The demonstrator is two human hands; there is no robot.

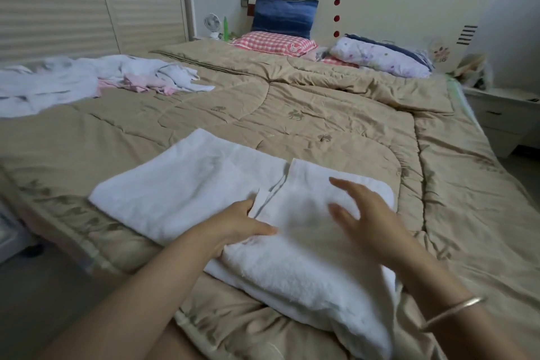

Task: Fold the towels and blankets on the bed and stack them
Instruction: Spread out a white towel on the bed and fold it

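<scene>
A white towel (181, 193) lies partly folded on the tan quilt at the near edge of the bed, its right part doubled over the rest. My left hand (236, 225) rests at the folded flap's edge, thumb on top and fingers tucked under the cloth. Just above the folded part hovers my right hand (365, 213), fingers spread and straight, blurred by motion. A loose heap of white and pink towels and blankets (96, 79) sprawls at the far left of the bed.
The tan quilt (321, 114) covers the bed. Pillows (280, 29) lean at the headboard, with a floral one (380, 57) at the right. A white nightstand (508, 114) stands at the right, a wardrobe (73, 0) at the left.
</scene>
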